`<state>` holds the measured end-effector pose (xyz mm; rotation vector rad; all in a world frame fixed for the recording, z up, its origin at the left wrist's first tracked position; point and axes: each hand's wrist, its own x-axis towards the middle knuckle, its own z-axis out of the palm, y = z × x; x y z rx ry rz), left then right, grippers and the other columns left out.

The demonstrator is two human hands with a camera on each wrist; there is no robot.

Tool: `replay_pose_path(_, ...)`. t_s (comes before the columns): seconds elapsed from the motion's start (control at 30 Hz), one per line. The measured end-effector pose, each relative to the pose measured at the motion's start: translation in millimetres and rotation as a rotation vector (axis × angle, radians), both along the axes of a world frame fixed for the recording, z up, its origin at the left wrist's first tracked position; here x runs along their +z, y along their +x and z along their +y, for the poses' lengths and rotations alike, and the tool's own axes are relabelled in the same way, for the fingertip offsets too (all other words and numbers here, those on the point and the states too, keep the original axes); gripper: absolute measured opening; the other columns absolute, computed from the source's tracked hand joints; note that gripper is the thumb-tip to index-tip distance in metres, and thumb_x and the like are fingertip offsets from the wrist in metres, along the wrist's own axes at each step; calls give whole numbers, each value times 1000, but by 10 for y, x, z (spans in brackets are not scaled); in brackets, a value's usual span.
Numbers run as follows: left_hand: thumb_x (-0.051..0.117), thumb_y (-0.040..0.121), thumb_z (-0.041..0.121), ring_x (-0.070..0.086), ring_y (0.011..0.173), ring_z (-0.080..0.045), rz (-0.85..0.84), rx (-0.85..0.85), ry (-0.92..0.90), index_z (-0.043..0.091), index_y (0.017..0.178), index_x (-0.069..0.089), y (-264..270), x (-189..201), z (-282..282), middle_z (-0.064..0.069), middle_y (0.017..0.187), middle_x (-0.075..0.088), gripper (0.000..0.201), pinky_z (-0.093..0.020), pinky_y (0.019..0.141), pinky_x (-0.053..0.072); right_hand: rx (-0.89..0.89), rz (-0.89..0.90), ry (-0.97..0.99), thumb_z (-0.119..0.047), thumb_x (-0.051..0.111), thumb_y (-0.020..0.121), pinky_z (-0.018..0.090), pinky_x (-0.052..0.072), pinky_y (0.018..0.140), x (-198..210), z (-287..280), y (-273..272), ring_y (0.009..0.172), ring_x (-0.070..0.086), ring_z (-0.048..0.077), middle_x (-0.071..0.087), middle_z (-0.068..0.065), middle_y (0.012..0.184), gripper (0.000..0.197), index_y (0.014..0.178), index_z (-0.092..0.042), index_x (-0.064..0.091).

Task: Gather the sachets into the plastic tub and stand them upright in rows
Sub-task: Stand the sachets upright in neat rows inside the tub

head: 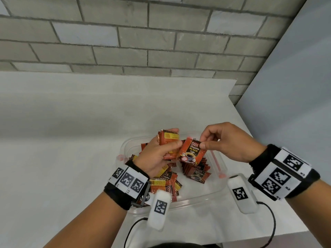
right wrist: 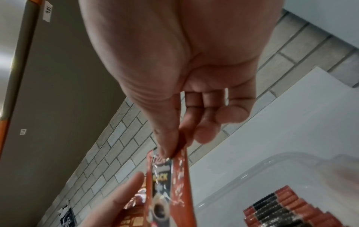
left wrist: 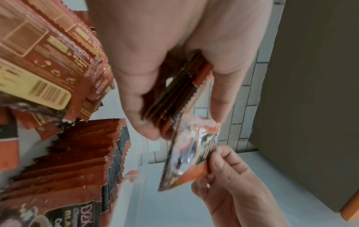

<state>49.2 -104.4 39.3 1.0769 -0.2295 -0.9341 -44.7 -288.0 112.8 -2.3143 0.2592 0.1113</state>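
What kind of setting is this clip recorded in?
Probably a staged indoor workspace, not a home kitchen: a plain white table against a grey brick-pattern wall, bearing only a clear plastic tub of coffee sachets, with tracking markers on both wrists.

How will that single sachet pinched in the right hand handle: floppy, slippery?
Probably limp: the sachet hangs flat from the right hand, whose grip is only on its top corner. Likely light, since two fingertips carry it. The glossy foil glare in the left wrist view suggests it could slip; the crimped edge may help.
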Motion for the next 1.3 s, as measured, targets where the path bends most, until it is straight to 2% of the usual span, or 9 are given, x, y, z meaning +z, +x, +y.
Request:
replay_pose_path(0.13,65,83,12,65,77,-22,45,116,15,20,121,60,105,-3,55,-6,91,62,39,-35,75,53,90,208,-122,-16,74,81,17,50,61,-144,31,-164,61,58,0,65,-9,72,10,77,-22,67)
replay_pose_path(0.23,68,75,17,65,76,-22,40,108,-5,20,119,61,125,-16,85,-6,89,63,45,-34,74,54,192,296,-361,-19,68,85,13,43,62,-346,105,-239,68,57,1,65,-6,82,5,82,-22,65)
replay_pose_path(0.33,68,70,19,67,75,-21,35,72,-37,21,118,62,131,-21,89,-5,86,65,48,-32,69,57,234,346,-556,-18,59,87,24,45,68,-451,136,-230,76,58,13,62,-7,79,6,83,-21,63)
replay_pose_path(0.43,67,74,17,67,72,-20,51,72,-37,21,118,62,117,-1,77,-6,84,65,44,-32,68,56,261,379,-676,-13,53,87,27,41,61,-465,161,-203,71,52,18,50,-6,74,11,81,-22,57)
replay_pose_path(0.57,67,72,18,66,74,-23,64,85,-23,20,118,62,134,39,97,-7,86,64,46,-33,69,57,313,388,-840,-15,45,90,28,35,56,-488,232,-184,71,51,24,52,1,80,11,81,-21,48)
replay_pose_path(0.73,68,69,21,67,72,-21,57,93,-16,20,119,62,173,75,120,-7,89,64,50,-32,67,56,333,396,-912,-16,45,90,27,39,61,-576,266,-170,69,50,25,63,7,91,8,83,-18,46)
replay_pose_path(0.87,68,69,22,67,74,-21,56,83,-14,21,118,62,172,66,127,-7,90,63,49,-32,67,56,360,407,-942,-16,46,91,28,39,63,-585,281,-156,78,60,28,64,7,96,12,94,-13,57)
replay_pose_path(1.03,69,69,22,67,74,-21,59,74,-21,21,118,63,156,37,134,-7,92,63,49,-32,68,56,350,380,-966,-13,44,93,26,31,64,-545,312,-164,70,43,23,65,7,99,16,99,-11,59)
replay_pose_path(1.3,67,70,22,67,72,-20,58,76,-31,21,116,63,151,46,130,-6,84,65,46,-31,64,57,371,369,-959,-16,46,93,27,30,67,-546,292,-179,71,43,20,65,4,101,6,94,-16,52)
